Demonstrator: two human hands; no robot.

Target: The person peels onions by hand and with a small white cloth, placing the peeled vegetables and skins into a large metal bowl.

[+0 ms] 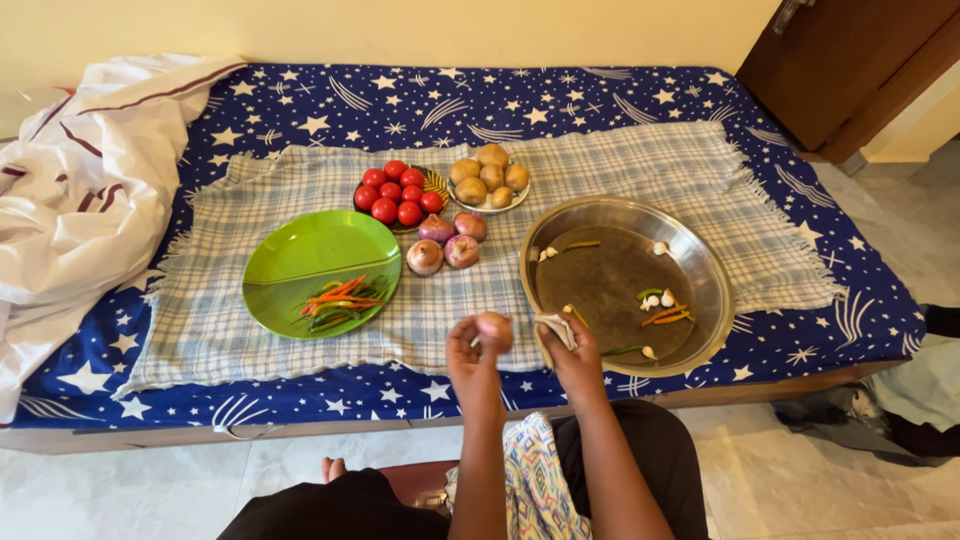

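While the left hand [478, 348] pinches a small onion [494, 328] in its fingertips just above the checked cloth [200, 300], the right hand [572, 352] is closed on some papery peel [556, 327] right at the steel tray [700, 262] rim. Three more onions [446, 242] sit beside the green plate [310, 255].

You have open checked cloth [640, 165] along the bed's far right edge and at its near left corner. Across the middle, the green plate [300, 255], tomatoes [395, 192], potatoes [488, 175], onions [446, 242] and steel tray [700, 260] block your way.
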